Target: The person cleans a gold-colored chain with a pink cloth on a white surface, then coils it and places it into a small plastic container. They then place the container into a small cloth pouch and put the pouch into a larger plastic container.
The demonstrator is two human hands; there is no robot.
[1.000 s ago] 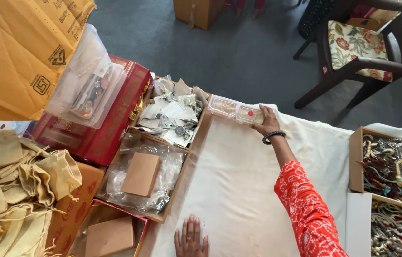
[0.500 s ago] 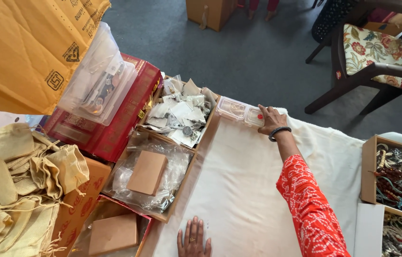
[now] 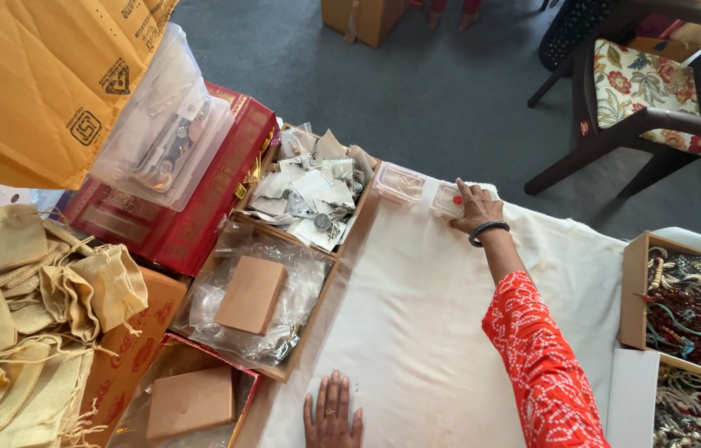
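My right hand point(image 3: 477, 209), with a dark bangle at the wrist and a red patterned sleeve behind it, reaches to the far edge of the white cloth point(image 3: 425, 323). Its fingers rest on a small clear plastic box with a red dot point(image 3: 448, 200). A second small clear plastic box point(image 3: 400, 182) sits just to the left of that one. My left hand point(image 3: 333, 413) lies flat, fingers apart, on the near part of the cloth and holds nothing.
Left of the cloth stand a cardboard tray of small packets point(image 3: 309, 187), a tray with a brown box in plastic point(image 3: 252, 294), a red box point(image 3: 176, 207) and beige pouches point(image 3: 27, 307). Trays of beads point(image 3: 698, 307) are at right. A wooden chair point(image 3: 640, 91) stands beyond.
The view has drifted slightly, so the table sits lower in the frame. My right hand stays on the small clear box at the far edge. My left hand has not moved.
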